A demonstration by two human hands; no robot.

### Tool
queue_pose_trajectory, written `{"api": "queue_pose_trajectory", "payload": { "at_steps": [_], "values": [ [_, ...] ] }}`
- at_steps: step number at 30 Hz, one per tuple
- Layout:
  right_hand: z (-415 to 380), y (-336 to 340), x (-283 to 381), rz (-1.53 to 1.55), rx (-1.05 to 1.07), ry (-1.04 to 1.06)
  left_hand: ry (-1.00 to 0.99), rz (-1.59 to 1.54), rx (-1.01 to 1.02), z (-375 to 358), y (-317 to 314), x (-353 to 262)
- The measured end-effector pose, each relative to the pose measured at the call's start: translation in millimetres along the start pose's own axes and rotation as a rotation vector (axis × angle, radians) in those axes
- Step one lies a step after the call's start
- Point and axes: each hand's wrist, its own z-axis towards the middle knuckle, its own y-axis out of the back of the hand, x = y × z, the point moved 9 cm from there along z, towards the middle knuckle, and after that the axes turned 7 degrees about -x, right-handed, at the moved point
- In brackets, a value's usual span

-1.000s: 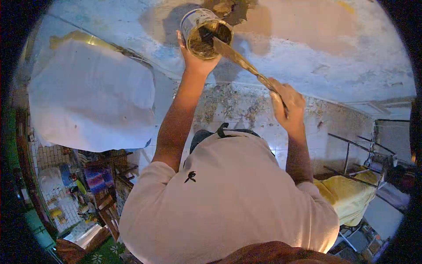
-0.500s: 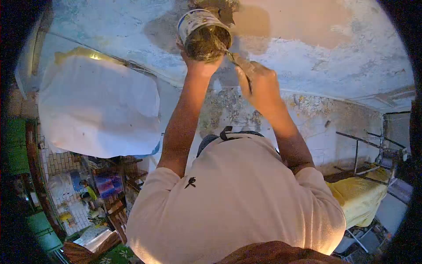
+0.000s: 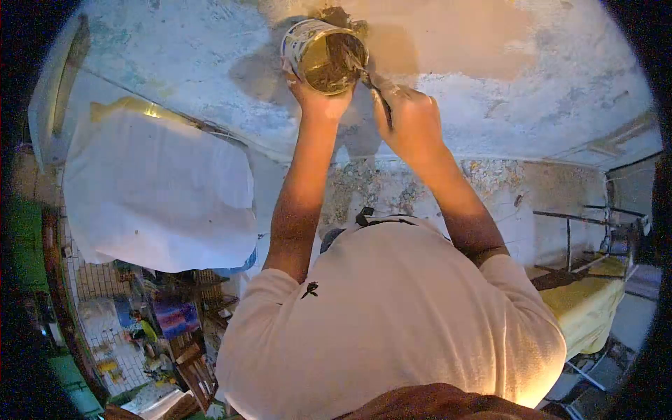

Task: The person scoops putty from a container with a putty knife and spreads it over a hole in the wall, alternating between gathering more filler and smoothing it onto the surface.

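Observation:
A white bucket (image 3: 299, 43) with worn markings is tilted so its open mouth faces me, and brown paste lines its inside. My left hand (image 3: 318, 98) holds it from below and from its left side. In my right hand (image 3: 408, 115) is a trowel-like tool (image 3: 381, 98), its handle gripped in closed fingers. The tool's blade end reaches into the right side of the bucket's mouth and is partly hidden by paste. Behind the bucket is a wall (image 3: 476, 98) with a smooth, pinkish-tan coated patch (image 3: 462, 38).
White sheeting (image 3: 161, 189) hangs at the left. A yellow cloth (image 3: 584, 308) lies over something at the right, beside a dark metal frame (image 3: 568, 241). Wooden pieces (image 3: 192, 364) and clutter stand at the lower left, above a tiled floor (image 3: 98, 336).
The bucket's mouth has turned to show more of its inner wall. My right hand has shifted slightly left and down with the tool. The camera view has shifted a little.

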Motion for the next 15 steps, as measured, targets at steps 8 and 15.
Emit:
{"api": "queue_pose_trajectory", "payload": {
  "at_steps": [8,15],
  "values": [
    [13,12,4,0.074,-0.117,0.058,-0.19,-0.082,0.258,-8,-32,-11],
    [11,-2,8,0.252,-0.001,-0.003,-0.406,0.038,0.181,6,-16,-26]
  ]
}}
